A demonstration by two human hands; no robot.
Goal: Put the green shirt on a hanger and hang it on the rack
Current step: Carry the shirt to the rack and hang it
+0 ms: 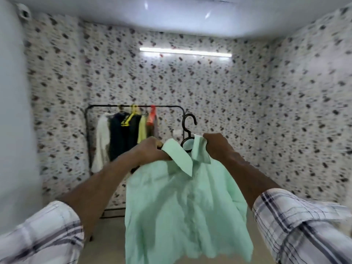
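The shirt (182,202), pale green, is held up in mid-air at the centre of the view, in front of the person and well apart from the rack (133,106). It is already carried on a dark hanger (188,128), whose hook stands clear above the collar; the hanger's shoulders are mostly hidden inside the cloth. The collar is turned up, one point hanging forward over the front. The body of the shirt hangs freely downward, somewhat creased.

The left hand (150,149) is closed around the shirt's shoulder at the left of the collar, with a dark end of the hanger seen at the fingers. The right hand (215,145) is clenched on the collar cloth at the right of the hook. Both forearms are raised; checked sleeves (304,221) are rolled back at the lower corners.

The rack, a black frame, stands against the patterned wall (247,101) at the far left-centre. Garments (122,136) in white, dark and yellow are hung on its rail, along with yellow and red hangers. The right part of the rail is seen bare. A tube light (185,52) is lit high on the wall. The whole view is slightly blurred.
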